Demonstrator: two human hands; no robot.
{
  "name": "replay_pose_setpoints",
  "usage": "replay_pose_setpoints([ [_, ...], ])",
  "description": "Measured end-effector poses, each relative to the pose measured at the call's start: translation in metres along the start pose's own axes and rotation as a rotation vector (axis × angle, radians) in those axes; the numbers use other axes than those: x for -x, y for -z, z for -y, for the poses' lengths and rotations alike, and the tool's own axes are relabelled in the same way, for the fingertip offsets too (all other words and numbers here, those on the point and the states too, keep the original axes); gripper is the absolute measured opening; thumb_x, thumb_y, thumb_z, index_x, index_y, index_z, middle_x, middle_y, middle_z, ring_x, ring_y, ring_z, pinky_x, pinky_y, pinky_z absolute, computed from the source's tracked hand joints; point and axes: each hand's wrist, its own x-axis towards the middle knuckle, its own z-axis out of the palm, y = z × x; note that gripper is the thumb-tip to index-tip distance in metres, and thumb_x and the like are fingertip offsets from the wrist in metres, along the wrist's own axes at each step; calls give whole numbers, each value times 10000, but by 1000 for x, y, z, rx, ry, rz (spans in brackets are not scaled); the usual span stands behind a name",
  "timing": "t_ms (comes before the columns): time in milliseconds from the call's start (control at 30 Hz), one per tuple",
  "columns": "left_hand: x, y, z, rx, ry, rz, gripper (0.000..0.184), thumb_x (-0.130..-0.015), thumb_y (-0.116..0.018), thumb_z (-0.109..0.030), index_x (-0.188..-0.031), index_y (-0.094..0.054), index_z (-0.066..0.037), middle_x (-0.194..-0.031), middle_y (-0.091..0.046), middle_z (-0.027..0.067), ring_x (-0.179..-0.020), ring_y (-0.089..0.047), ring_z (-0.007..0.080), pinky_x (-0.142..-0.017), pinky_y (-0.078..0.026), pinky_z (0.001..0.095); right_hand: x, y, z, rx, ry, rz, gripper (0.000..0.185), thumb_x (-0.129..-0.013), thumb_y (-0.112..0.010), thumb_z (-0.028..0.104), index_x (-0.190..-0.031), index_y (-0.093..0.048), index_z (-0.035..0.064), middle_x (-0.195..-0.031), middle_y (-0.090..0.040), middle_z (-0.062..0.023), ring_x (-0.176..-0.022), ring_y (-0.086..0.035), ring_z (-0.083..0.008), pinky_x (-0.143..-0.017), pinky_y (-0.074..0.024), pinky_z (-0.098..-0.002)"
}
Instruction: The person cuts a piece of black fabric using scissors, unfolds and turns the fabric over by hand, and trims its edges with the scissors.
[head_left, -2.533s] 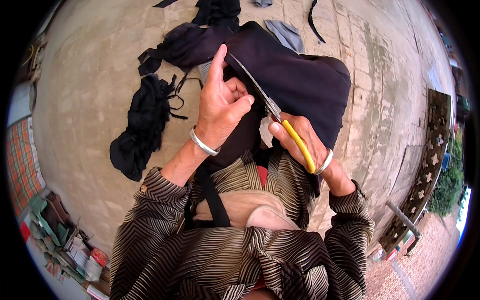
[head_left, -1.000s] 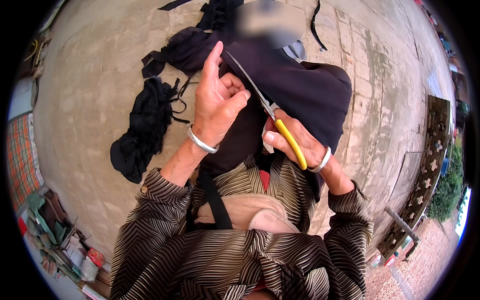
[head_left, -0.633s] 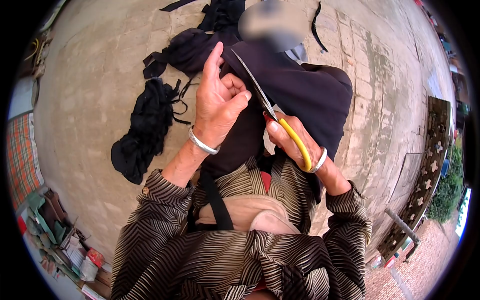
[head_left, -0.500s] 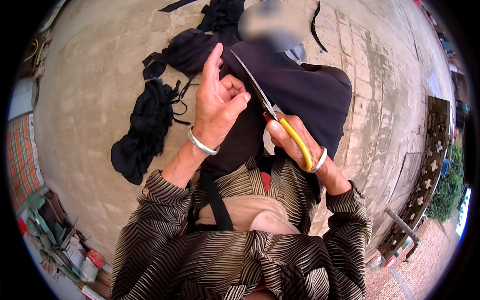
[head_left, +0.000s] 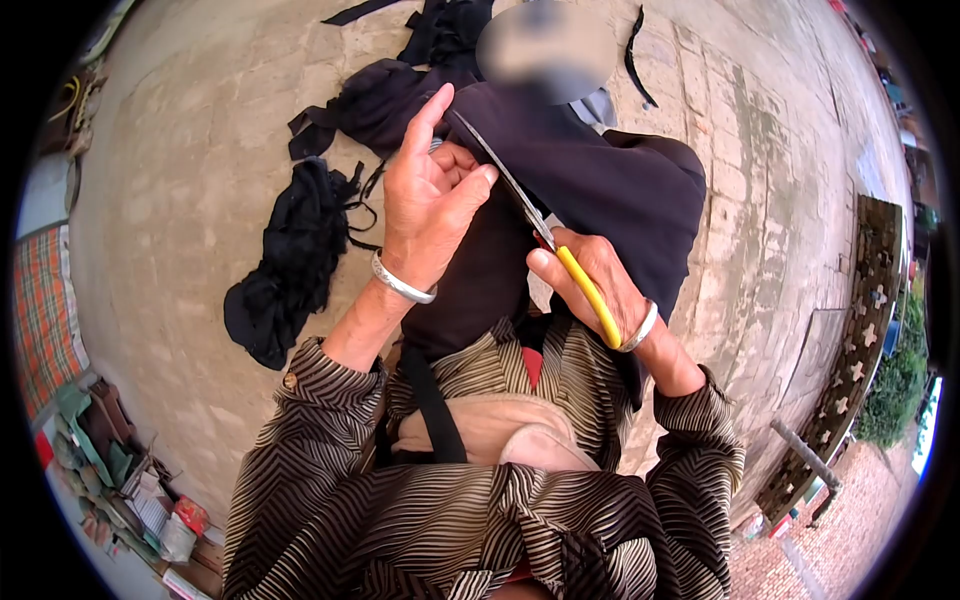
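Observation:
My right hand grips a pair of scissors with a yellow handle and long dark blades. The blades point up and to the left, their tips close to my left index finger. My left hand is just left of the blades, its index finger stretched out. Its thumb and other fingers are bent together, and whatever lies between them is hidden. Dark cloth spreads over my lap, beneath and beyond the scissors.
On the paved floor at left lies a bunched black cloth with loose strips. More dark cloth lies ahead, beside a blurred round patch. A thin black strip lies ahead at right. Assorted items stand at lower left.
The scissors have turned a little in my right hand, and their yellow handle now shows narrower and straighter. My left hand has shifted only slightly.

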Motion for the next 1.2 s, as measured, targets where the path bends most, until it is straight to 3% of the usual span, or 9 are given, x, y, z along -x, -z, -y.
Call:
replay_pose_setpoints([
  [167,0,5,2,-17,40,-2,690,-830,-570,112,-1455,-287,31,-1082,-605,85,-879,-565,84,-797,-480,218,1,-3,-1,70,-10,-9,544,-907,-611,454,-699,-469,-29,-516,-420,-220,-560,-517,-452,-521,-416,-444],
  [433,-2,7,-6,34,15,36,732,-816,-572,121,-1469,-252,36,-1230,-535,113,-896,-568,91,-795,-479,217,0,3,-3,-239,-16,177,631,-873,-614,567,-816,-454,-41,-630,-508,-138,-601,-528,-211,-604,-451,-340],
  [567,-1,5,-8,47,33,59,769,-808,-575,124,-1481,-216,33,-1311,-478,121,-907,-570,96,-782,-477,213,-4,3,2,-210,-21,167,643,-869,-607,581,-818,-454,-41,-626,-509,-130,-587,-525,-231,-601,-456,-342],
  [633,-1,5,-8,61,16,55,776,-807,-577,123,-1483,-209,32,-1315,-476,121,-908,-571,97,-776,-475,211,-5,4,6,-171,-56,179,532,-929,-531,519,-861,-494,-8,-686,-441,-58,-663,-425,-151,-626,-381,-319],
  [667,-1,6,-8,59,14,58,778,-805,-577,124,-1484,-210,31,-1321,-471,120,-905,-570,96,-770,-473,211,-6,2,3,-170,-55,179,532,-929,-531,519,-861,-494,-8,-686,-441,-58,-663,-425,-151,-626,-381,-319],
  [733,-1,7,-7,58,13,60,779,-804,-577,126,-1484,-211,29,-1327,-466,120,-902,-569,96,-764,-472,211,-10,-4,-4,-130,-43,87,609,-901,-583,543,-740,-451,-29,-564,-433,-157,-519,-433,-264,-537,-407,-384],
  [833,-2,8,-7,54,11,62,790,-798,-578,131,-1488,-209,22,-1329,-465,121,-880,-561,91,-759,-470,211,-9,-4,0,-160,-40,49,596,-922,-573,504,-687,-440,-27,-535,-379,-165,-498,-360,-271,-513,-378,-394],
  [967,-2,9,-6,46,-13,66,824,-786,-579,132,-1500,-186,5,-1349,-440,126,-867,-549,93,-757,-470,211,-8,-3,1,-151,-42,47,589,-935,-567,475,-664,-435,-30,-523,-356,-151,-494,-339,-239,-506,-375,-385],
  [1200,-2,8,-5,78,-61,45,909,-777,-571,136,-1526,-86,-38,-1362,-413,130,-890,-545,102,-768,-476,217,-7,-4,3,-182,-37,117,530,-912,-578,501,-834,-482,-14,-642,-427,-82,-595,-420,-164,-560,-384,-334],
])
